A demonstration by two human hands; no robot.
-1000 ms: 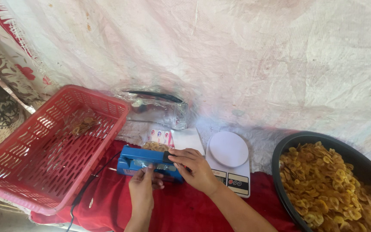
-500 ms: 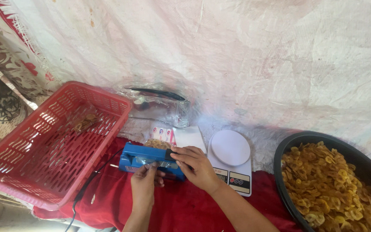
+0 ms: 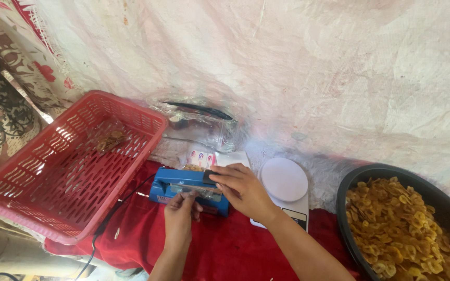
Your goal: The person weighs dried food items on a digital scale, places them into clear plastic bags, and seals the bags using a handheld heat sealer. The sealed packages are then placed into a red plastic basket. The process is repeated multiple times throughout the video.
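Observation:
A blue heat sealer (image 3: pixel 169 186) lies on the red cloth (image 3: pixel 220 250) in front of me. My right hand (image 3: pixel 241 190) rests flat on the sealer's arm and presses it down. My left hand (image 3: pixel 180 211) pinches the near edge of a clear plastic bag (image 3: pixel 200 191) of chips that lies across the sealer, its filled end behind the machine. A black cord (image 3: pixel 111 217) runs from the sealer's left end down over the cloth's edge.
A red slotted basket (image 3: pixel 37 177) stands at the left with one filled packet (image 3: pixel 110 140) inside. A white kitchen scale (image 3: pixel 285 182) sits right of the sealer. A black basin (image 3: pixel 363 174) of yellow chips fills the right corner. Clear bags (image 3: pixel 199 122) lie against the pale wall.
The view has shifted slightly. My left hand has moved up to the bag's edge at the sealer; my right hand stays pressed on the sealer's arm.

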